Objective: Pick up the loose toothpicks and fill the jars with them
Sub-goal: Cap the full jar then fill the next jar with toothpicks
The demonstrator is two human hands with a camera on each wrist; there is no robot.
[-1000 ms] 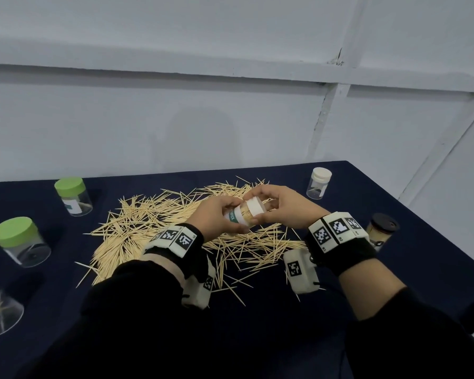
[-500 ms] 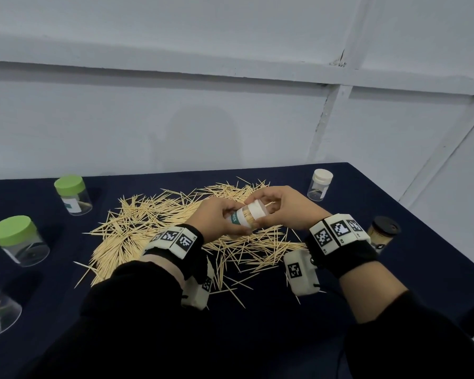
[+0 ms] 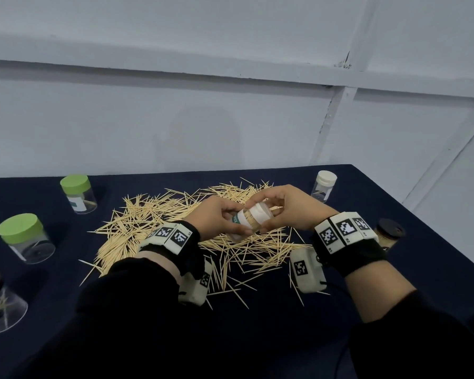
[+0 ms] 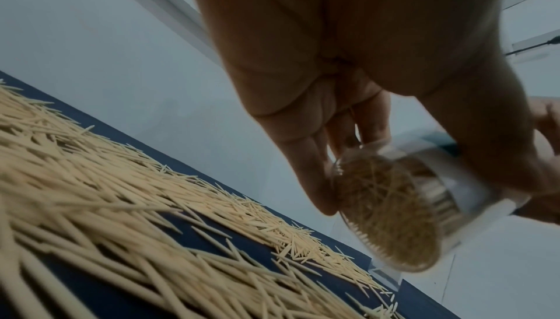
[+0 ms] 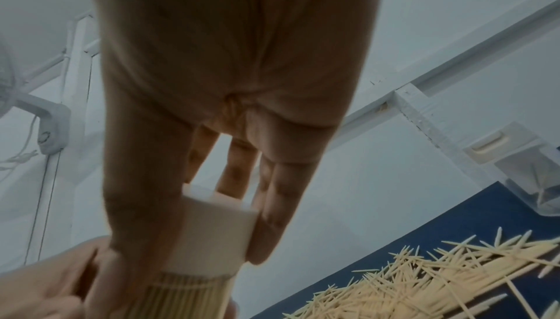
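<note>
A small clear jar packed with toothpicks is held tilted above the loose toothpick pile in the middle of the dark blue table. My left hand grips the jar's body; its packed base shows in the left wrist view. My right hand grips the white lid on the jar's upper end, thumb and fingers around it. Toothpicks show through the wall just below the lid.
Closed jars ring the pile: two green-lidded ones at the left, a dark-lidded one at the near left, a white-lidded one at the far right, a black-lidded one at the right edge. A white wall stands behind.
Both hands stay on the jar and lid; the jar has lifted slightly and tilted a little more upright. The pile is unchanged.
</note>
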